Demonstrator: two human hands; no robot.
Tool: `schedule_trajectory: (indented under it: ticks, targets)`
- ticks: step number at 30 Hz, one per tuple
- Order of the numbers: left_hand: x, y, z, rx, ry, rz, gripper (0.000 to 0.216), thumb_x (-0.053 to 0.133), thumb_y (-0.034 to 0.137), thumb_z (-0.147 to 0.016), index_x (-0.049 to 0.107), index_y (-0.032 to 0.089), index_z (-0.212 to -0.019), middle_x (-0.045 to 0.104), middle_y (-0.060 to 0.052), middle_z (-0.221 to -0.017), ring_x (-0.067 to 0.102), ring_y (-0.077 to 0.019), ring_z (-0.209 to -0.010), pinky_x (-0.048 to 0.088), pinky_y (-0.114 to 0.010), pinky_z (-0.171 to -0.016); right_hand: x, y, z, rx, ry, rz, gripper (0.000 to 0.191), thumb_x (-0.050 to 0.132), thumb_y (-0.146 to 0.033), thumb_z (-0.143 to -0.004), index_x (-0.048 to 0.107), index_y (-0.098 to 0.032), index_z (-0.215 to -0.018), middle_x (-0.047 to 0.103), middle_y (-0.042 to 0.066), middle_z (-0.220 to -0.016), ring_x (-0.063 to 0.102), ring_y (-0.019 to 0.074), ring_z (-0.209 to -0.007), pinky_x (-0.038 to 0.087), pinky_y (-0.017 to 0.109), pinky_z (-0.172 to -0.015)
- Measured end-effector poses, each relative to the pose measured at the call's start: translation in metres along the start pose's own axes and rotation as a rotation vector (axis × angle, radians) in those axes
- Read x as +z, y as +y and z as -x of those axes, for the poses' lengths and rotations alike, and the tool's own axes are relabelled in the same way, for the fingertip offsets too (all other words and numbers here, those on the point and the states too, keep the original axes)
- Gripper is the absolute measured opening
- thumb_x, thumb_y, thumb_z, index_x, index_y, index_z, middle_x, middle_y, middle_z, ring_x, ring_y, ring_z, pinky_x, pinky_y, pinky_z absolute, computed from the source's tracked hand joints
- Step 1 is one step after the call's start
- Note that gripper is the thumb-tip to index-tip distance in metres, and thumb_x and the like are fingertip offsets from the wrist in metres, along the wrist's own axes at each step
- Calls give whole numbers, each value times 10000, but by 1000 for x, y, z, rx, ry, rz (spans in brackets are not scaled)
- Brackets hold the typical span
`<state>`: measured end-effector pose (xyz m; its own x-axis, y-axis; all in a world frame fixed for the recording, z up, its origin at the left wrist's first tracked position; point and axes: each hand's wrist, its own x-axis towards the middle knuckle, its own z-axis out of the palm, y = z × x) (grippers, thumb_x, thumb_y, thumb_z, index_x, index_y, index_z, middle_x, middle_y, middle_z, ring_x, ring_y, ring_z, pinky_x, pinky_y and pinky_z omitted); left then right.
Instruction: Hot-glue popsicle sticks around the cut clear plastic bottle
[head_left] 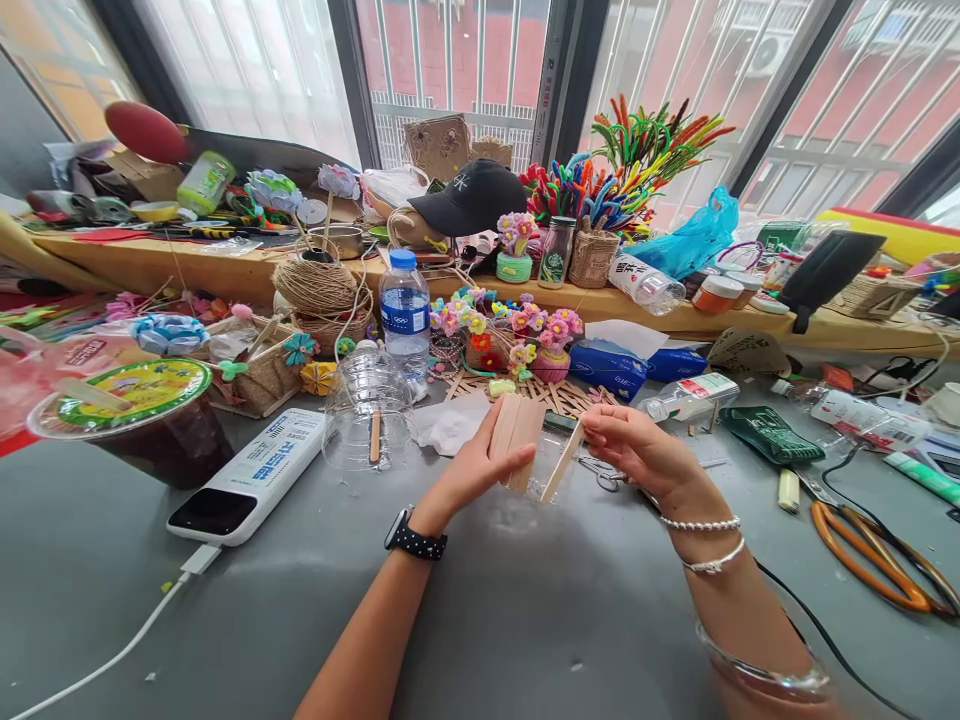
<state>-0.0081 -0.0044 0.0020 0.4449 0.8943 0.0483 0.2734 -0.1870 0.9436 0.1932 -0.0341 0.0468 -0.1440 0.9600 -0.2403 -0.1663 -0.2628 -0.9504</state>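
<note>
My left hand (474,468) is wrapped round a row of flat wooden craft sticks (517,432) set side by side, its thumb across their front. Clear plastic shows beside and below the row; its full shape is hard to make out. In my right hand (634,448), a single craft stick (561,464) is pinched at its upper end. That stick slants down to the left, close to the row; whether it touches the plastic I cannot tell. A clear cut plastic bottle (349,425) lies to the left, with a brownish stick (375,437) at it.
A power bank (255,470) with a white cable and a lidded drink cup (142,440) are at left. Loose craft sticks (589,400) lie behind my hands, near a water bottle (405,320). Orange-handled scissors (870,560) rest at right. A crowded wooden shelf (465,290) runs behind.
</note>
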Motion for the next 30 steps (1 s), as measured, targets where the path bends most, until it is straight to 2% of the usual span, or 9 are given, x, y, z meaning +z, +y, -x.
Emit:
schedule_trajectory:
  ticks: [7,14,21,26,30]
  targets:
    - [2,2,0,16,-14,-24,788,521,506,-683,149,228,-1320,322,-64,-1328,362,-259,-1159,296,-356,-958,0,1,1,-3,56,99,198,674,-304,-571,531,-171,-605,408,-59,-556,323,30,-495,262,183,-471]
    - [4,5,0,122,44,-84,654,515,485,-698,315,199,-1251,401,-89,-1261,369,-262,-1138,286,-382,-956,4,1,0,-1,69,119,212,680,-323,-554,542,-171,-607,404,-60,-537,321,33,-476,255,196,-461]
    - [5,8,2,134,21,-54,668,506,480,-708,267,212,-1271,377,-64,-1283,368,-246,-1143,296,-344,-953,8,-1,0,3,94,118,239,680,-329,-543,504,-168,-563,366,-68,-494,302,32,-455,236,198,-445]
    - [6,3,2,73,76,-130,715,524,509,-679,275,205,-1276,374,-102,-1263,322,-270,-1162,247,-390,-974,9,-2,0,-10,104,138,246,681,-336,-534,508,-165,-576,355,-70,-490,270,29,-442,190,204,-425]
    - [6,2,1,97,72,-101,707,537,498,-673,287,215,-1270,385,-105,-1255,341,-270,-1145,254,-407,-966,8,-1,1,-10,97,150,246,674,-342,-547,502,-171,-588,331,-72,-497,241,31,-441,164,209,-420]
